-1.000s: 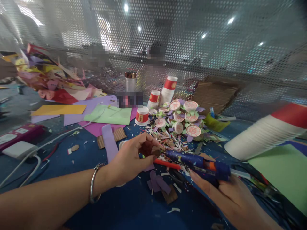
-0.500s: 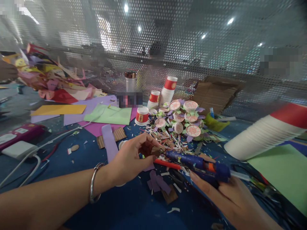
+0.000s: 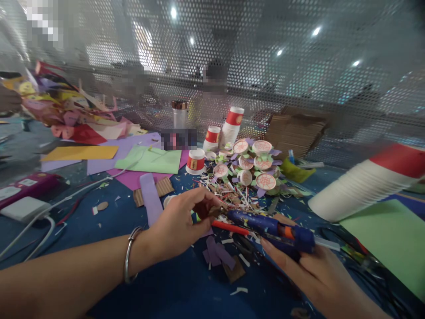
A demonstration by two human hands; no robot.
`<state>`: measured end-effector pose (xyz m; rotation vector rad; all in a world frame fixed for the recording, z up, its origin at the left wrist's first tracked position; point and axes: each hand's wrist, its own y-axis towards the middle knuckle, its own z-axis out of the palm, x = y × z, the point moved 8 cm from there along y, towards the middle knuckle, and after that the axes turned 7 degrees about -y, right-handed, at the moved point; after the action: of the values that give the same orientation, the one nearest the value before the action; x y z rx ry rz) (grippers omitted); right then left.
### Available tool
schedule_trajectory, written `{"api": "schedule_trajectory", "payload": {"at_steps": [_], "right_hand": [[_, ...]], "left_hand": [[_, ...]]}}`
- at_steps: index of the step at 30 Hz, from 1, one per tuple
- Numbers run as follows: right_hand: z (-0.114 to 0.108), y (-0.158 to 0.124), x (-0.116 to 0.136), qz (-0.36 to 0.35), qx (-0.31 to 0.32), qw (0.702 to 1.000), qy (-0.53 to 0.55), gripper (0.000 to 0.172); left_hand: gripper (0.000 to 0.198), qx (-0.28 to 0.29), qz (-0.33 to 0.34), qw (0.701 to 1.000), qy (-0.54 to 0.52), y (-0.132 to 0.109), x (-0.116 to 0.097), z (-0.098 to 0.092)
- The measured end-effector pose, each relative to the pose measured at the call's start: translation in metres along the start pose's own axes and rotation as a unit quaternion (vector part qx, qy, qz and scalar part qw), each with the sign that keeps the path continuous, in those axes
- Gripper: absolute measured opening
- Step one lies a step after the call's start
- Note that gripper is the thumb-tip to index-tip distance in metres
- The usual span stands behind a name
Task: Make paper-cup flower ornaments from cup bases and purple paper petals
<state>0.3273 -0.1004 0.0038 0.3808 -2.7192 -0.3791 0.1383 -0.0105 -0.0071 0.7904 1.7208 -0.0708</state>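
Blue cloth is covering the bench [image 3: 172, 288] where we are working. We are pinching a small brown piece [image 3: 203, 207] with our left hand [image 3: 177, 226]. Our thumb and fingers are closing tight around it. We are holding it up over the middle of the bench, a bit nearer the front edge.

We are gripping a blue glue gun [image 3: 268, 226] with our right hand [image 3: 314, 277]. Our fingers are wrapping under its body. The gun is pointing left, and its tip is reaching the brown piece. It looks like it is touching, but we cannot tell for sure.

We are wearing a silver bangle [image 3: 129, 261] on our left wrist. A thin red stick [image 3: 230, 228] is lying just under the gun. Purple scraps [image 3: 217, 254] are lying on the cloth below our hands, near the front edge. A long purple strip [image 3: 151, 197] is lying just to the left of our left hand.

Little decorated cups [image 3: 254, 161] are sitting in a bunch behind our hands, with paper shreds [image 3: 232, 195] spilling in front of them. A big stack of white cups [image 3: 358, 190] is lying on its side by the right edge, with a green sheet [image 3: 392, 239] just in front of it. A heap of coloured paper [image 3: 66, 110] is piling up at the far left corner. A white charger [image 3: 23, 208] is resting by the left edge.
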Motion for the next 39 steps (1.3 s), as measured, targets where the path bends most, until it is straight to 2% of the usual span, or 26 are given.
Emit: {"api": "schedule_trajectory", "payload": {"at_steps": [4, 8, 11, 13, 15, 18, 20, 24, 29, 36, 38, 39], "right_hand": [[-0.004, 0.001, 0.002, 0.007, -0.009, 1.0, -0.006, 0.025], [-0.01, 0.004, -0.013, 0.07, -0.011, 0.997, 0.013, 0.028], [-0.014, 0.001, -0.042, 0.171, 0.004, 0.984, 0.047, 0.045], [-0.019, -0.005, -0.066, 0.257, -0.003, 0.963, 0.083, 0.054], [-0.019, -0.011, -0.085, 0.331, 0.009, 0.933, 0.143, 0.055], [-0.014, -0.016, -0.102, 0.385, 0.038, 0.898, 0.208, 0.051], [-0.011, -0.021, -0.114, 0.422, 0.031, 0.879, 0.221, 0.045], [-0.005, -0.027, -0.131, 0.45, 0.019, 0.864, 0.226, 0.035], [-0.003, -0.029, -0.134, 0.458, 0.025, 0.871, 0.179, 0.038], [-0.023, -0.03, -0.141, 0.427, 0.06, 0.902, -0.038, 0.053], [-0.031, -0.031, -0.132, 0.412, 0.052, 0.904, -0.106, 0.046], [-0.036, -0.027, -0.12, 0.379, 0.05, 0.906, -0.183, 0.043]], "left_hand": [[0.016, -0.006, 0.076, 0.994, 0.075, -0.003, -0.018, -0.001], [0.016, 0.015, 0.096, 0.993, 0.059, -0.007, -0.028, 0.003], [0.013, 0.027, 0.028, 0.998, -0.041, -0.007, -0.017, 0.005], [0.018, 0.022, -0.026, 0.991, -0.132, -0.006, -0.004, 0.004], [0.024, 0.009, -0.065, 0.98, -0.188, -0.004, 0.008, 0.002], [0.029, 0.005, -0.098, 0.967, -0.233, -0.003, 0.017, -0.001], [0.029, 0.008, -0.103, 0.966, -0.236, -0.003, 0.017, -0.001], [0.029, 0.012, -0.096, 0.968, -0.234, -0.004, 0.014, -0.001], [0.029, 0.014, -0.099, 0.964, -0.246, -0.005, 0.014, 0.0], [0.029, 0.019, -0.099, 0.967, -0.233, -0.004, 0.017, -0.001], [0.03, 0.019, -0.107, 0.967, -0.229, -0.004, 0.019, -0.001], [0.03, 0.019, -0.109, 0.968, -0.226, -0.004, 0.019, -0.001]]}}
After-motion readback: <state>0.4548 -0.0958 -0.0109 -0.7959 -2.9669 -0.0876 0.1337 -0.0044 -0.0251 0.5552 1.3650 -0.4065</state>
